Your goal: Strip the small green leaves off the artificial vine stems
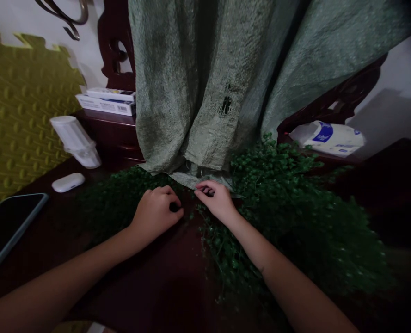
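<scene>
My left hand (158, 208) is curled just above the dark red tabletop (160, 277), thumb near the fingertips, beside the left heap of green sprigs (104, 201). What it holds, if anything, is too small to tell. Close by on the right, my right hand (215, 199) is bent with thumb and fingers drawn together, at the lower edge of a green woven sack (212, 115). Whatever lies between its fingertips cannot be made out. A larger heap of green sprigs (295, 208) spreads under and beyond my right forearm.
A phone (11, 226), a white earphone case (68, 182) and a white plastic container (76, 138) lie to the left. White boxes (108, 101) rest on a ledge behind. A tissue pack (330, 138) is at the back right, near carved wood (115, 41).
</scene>
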Tool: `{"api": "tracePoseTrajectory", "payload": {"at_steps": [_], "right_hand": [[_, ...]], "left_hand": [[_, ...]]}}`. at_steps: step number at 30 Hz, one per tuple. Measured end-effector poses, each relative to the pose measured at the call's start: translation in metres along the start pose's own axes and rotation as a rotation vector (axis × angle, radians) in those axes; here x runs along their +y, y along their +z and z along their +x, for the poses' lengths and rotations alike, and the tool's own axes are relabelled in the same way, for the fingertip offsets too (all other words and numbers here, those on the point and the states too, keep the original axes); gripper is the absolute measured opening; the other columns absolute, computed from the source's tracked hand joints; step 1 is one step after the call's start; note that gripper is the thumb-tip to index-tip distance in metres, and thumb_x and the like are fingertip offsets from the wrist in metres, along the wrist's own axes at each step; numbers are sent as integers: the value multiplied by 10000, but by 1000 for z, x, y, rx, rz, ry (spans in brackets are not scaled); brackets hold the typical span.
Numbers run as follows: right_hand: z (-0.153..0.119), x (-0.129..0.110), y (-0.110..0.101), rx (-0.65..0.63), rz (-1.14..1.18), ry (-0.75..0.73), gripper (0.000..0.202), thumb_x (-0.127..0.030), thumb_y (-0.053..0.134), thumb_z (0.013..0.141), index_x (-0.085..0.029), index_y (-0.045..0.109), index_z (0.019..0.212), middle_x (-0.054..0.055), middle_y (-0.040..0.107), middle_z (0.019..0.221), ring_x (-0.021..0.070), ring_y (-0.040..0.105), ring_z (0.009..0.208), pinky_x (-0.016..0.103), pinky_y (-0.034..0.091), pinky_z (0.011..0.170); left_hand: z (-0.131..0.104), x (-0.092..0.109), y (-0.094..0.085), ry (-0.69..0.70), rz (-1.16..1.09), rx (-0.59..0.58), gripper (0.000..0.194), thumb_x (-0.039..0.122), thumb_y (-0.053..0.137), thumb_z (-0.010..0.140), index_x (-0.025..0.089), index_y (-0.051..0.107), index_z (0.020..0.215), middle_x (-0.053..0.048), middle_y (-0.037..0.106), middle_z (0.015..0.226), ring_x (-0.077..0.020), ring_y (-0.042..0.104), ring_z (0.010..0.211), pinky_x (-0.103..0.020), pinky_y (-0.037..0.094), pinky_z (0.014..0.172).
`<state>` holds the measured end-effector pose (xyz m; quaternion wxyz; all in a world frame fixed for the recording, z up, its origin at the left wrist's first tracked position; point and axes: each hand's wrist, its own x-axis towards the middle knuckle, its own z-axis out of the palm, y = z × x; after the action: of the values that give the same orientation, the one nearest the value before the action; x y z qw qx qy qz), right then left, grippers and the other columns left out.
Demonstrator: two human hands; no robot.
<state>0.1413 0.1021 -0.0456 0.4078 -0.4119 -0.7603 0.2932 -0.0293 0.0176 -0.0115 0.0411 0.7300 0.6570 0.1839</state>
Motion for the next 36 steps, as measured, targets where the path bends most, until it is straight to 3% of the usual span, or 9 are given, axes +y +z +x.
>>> {"api": "tracePoseTrajectory", "payload": {"at_steps": [7,13,19,26,30,33,36], "right_hand": [[-1,-7,-3,44,2,-40,98,-167,615,750,-201,708,751,15,669,730,152,586,666,278,474,668],[-3,-9,-2,38,6,-60,101,-146,617,727,-187,708,741,12,648,710,146,576,641,272,477,651],[-3,-11,-2,23,-3,-71,106,-138,611,733,-189,703,731,6,643,704,144,580,650,266,481,656],[-4,-12,-2,-7,-7,-88,113,-113,613,733,-185,700,739,9,650,726,141,586,666,264,481,664],[-4,-11,-2,-10,-4,-86,114,-112,615,731,-187,701,736,9,655,734,139,584,660,269,485,663],[-5,-13,-3,-5,14,-98,119,-112,620,730,-184,708,765,14,657,745,141,586,666,277,495,666],[-6,-18,-4,-44,62,-150,172,-106,646,727,-198,726,848,22,680,832,147,615,733,289,515,717]], "left_hand": [[0,-4,1,31,4,-14,197,246,548,809,199,736,776,-47,688,890,-249,645,853,-361,417,729],[1,-1,2,4,27,4,300,424,552,839,194,718,739,-58,693,883,-273,642,867,-376,402,732],[0,-3,2,15,81,-2,217,306,529,845,203,717,811,-52,674,860,-256,639,828,-362,391,707],[2,-5,5,10,79,36,218,376,585,823,194,704,828,-50,680,854,-257,643,824,-352,387,691],[3,-7,6,32,98,44,202,309,541,859,197,709,839,-51,682,848,-251,642,812,-351,386,687],[3,-7,5,27,-6,86,198,280,526,863,183,698,841,-53,674,849,-230,635,790,-335,406,694],[5,-5,4,53,-289,140,219,318,526,870,170,687,859,-55,665,858,-208,623,798,-308,438,706]]}}
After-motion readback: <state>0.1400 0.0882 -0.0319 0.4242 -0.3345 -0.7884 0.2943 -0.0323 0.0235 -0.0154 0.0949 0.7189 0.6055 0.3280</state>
